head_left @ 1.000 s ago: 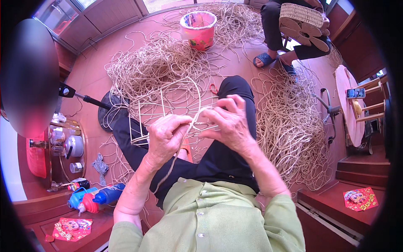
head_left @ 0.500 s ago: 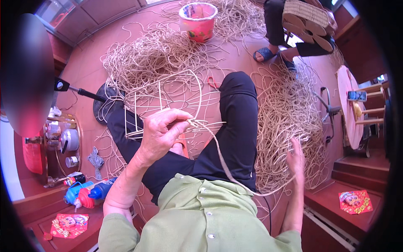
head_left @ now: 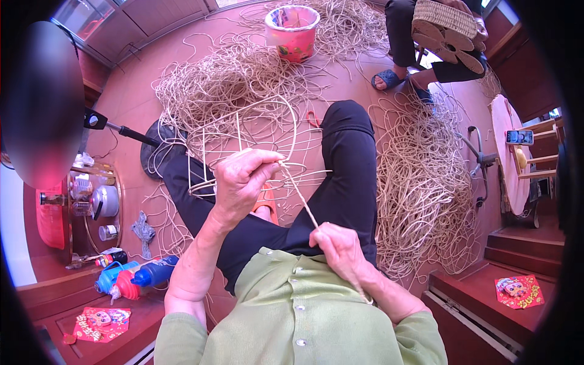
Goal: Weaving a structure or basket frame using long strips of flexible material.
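My left hand (head_left: pixel 243 177) is closed in a pinch on a corner of a pale frame of thin rods (head_left: pixel 238 129), over my lap. Wrapped at this corner, a beige cord (head_left: pixel 300 196) runs down toward me in a straight line. My right hand (head_left: pixel 342 248) is in a fist around that cord, close to my waist. Its loose end shows below the wrist, against the green shirt. The curved side of the frame points away from me, between my knees. My left fingers partly hide the knot or wrap at the corner.
Large heaps of beige cord (head_left: pixel 420 182) cover the floor at right and ahead. A pink bucket (head_left: pixel 292 48) stands beyond. Red-handled scissors (head_left: pixel 313 119) lie near my right knee. Another person (head_left: pixel 398 36) sits at far right holding a woven basket (head_left: pixel 447 18). Bottles (head_left: pixel 155 272) are at left.
My right hand has come in from the far right to my waist, and the cord between my hands has gone from slack to taut. The left hand has stayed at the frame's corner.
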Available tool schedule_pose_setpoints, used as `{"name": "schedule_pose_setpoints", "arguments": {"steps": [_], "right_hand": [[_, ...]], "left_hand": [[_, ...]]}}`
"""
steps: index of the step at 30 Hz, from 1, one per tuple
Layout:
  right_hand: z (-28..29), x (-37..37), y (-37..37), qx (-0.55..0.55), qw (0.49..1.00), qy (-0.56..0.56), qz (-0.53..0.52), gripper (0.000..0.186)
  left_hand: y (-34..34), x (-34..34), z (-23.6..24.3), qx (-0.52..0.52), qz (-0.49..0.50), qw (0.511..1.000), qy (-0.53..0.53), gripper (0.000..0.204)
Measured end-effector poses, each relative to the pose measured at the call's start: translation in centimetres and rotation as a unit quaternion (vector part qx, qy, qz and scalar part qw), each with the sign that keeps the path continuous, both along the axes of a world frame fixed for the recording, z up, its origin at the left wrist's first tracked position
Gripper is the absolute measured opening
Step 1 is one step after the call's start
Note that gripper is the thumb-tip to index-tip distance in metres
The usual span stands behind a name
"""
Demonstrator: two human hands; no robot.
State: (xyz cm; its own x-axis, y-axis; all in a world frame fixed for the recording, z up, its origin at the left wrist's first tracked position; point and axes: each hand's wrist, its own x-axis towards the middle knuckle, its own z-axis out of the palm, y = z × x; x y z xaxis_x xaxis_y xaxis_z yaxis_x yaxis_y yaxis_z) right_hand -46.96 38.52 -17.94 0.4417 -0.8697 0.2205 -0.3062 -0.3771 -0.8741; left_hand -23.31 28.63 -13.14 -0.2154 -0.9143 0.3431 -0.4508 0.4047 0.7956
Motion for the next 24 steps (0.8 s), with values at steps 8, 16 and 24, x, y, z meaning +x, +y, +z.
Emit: {"name": "schedule_pose_setpoints", "arguments": {"steps": [8, 16, 24], "right_hand": [[7.0, 0.0, -2.4, -0.292, 0.946, 0.124, 0.069, 0.022], [14.4, 4.2, -20.3, -0.531, 0.84, 0.102, 0.042, 0.011], [5.1, 2.4, -24.8, -0.157, 0.987, 0.033, 0.018, 0.022]], "left_hand": [[-0.4, -0.4, 0.0, -0.066, -0.005, 0.997, -0.025, 0.017], [1.0, -2.3, 0.3, -0.143, 0.045, 0.987, -0.061, 0.025], [2.6, -3.4, -0.2, -0.174, 0.131, 0.971, -0.102, 0.023]]}}
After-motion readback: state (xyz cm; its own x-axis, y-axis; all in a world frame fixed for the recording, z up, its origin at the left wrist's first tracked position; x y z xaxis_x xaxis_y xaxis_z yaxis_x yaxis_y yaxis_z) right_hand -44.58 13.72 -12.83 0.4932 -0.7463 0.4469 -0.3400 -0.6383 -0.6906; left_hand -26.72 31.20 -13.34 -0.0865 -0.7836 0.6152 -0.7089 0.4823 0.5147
